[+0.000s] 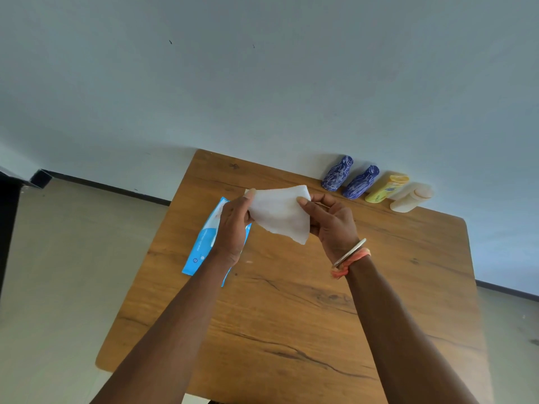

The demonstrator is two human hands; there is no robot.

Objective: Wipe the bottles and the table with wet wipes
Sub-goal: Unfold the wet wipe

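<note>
Wet wipe (280,217) pinched between left hand (233,228), right hand (332,225); pack (201,249) print unreadable.

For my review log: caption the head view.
Left hand and right hand hold a wet wipe over the table; four bottles behind.

A pale blue-grey wall (262,68) is filling the upper view, a dark skirting strip (116,189) is running along its foot, beige floor (58,272) is spreading below it, and a black object (8,205) is showing at far left.
</note>
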